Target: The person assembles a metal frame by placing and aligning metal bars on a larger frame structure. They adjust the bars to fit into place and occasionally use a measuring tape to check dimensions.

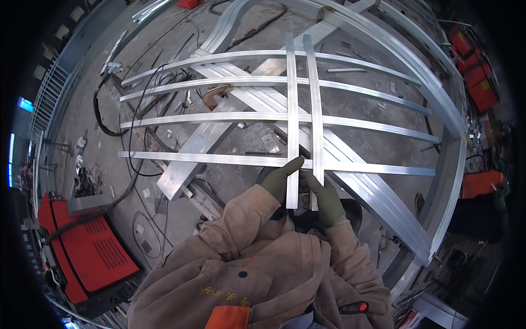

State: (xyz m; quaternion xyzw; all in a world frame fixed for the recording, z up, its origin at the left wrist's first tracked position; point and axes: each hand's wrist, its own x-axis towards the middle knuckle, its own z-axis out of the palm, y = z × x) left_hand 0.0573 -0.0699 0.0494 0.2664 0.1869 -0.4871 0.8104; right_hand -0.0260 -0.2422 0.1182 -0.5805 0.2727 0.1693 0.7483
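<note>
Both my hands wear olive-green gloves and are at the near ends of two silvery metal bars that point away from me. My left hand [281,180] is closed round the left bar [292,98], close to where it crosses the nearest crossbar [219,159]. Lower and to the right, my right hand [327,202] grips the right bar [315,104] near its end. Some fingers of both hands are hidden behind the metal. The two bars run side by side, a narrow gap between them, on top of several long crossbars [219,117].
Wide metal beams [378,189] cross diagonally beneath the bars. A red machine [90,252] stands at the lower left, with black cables [131,137] near it. More red machines [475,71] are at the far right. A co-worker's gloved hand [499,197] shows at the right edge.
</note>
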